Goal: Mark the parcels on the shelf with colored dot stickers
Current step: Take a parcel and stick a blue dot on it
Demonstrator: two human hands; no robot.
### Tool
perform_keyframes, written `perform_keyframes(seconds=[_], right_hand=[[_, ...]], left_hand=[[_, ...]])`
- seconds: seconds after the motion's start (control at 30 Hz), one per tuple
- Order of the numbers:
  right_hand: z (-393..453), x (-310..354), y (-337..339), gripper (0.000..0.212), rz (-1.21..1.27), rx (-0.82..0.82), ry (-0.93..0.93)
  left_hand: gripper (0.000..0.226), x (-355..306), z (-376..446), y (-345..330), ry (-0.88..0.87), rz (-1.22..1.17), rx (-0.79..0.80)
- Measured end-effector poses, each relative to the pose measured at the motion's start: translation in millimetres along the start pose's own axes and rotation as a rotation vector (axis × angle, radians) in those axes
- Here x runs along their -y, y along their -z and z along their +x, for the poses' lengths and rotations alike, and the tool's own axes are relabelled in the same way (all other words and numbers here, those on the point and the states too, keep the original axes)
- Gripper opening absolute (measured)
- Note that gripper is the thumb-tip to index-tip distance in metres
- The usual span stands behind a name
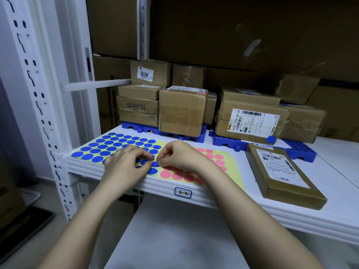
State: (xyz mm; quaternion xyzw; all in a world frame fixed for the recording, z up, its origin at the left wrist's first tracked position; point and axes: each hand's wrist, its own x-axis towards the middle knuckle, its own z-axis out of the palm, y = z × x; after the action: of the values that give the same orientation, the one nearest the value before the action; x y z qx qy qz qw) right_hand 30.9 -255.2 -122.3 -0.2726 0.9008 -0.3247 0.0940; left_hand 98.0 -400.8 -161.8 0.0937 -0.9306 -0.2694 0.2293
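Stickers first: your left hand (126,164) presses flat on the blue dot sheet (116,146) while your right hand (178,155) pinches thumb and forefinger together at the edge of a round blue dot (155,164). Just beside it lies the pink dot sheet (206,166), glossy circles on yellow backing. Both rest on the smooth white shelf (242,171). Behind, taped cardboard parcels (182,111) sit on ribbed blue plastic trays (225,142); one labelled parcel (252,121) already wears a blue dot.

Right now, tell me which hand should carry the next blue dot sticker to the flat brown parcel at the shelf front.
Right hand, probably. It pinches at the blue dot sticker sheet and lies nearer the flat brown parcel, which sits on its side. The left hand rests on the sheet, steadying it.
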Motion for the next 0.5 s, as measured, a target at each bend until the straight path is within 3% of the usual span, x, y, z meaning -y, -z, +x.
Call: perform_keyframes(seconds=[0.5], right_hand=[[3.3,-2.1,-6.3,0.019,0.086,-0.081,0.068]], left_hand=[[0.014,-0.2,1.1,0.8,-0.001,0.024,0.043]])
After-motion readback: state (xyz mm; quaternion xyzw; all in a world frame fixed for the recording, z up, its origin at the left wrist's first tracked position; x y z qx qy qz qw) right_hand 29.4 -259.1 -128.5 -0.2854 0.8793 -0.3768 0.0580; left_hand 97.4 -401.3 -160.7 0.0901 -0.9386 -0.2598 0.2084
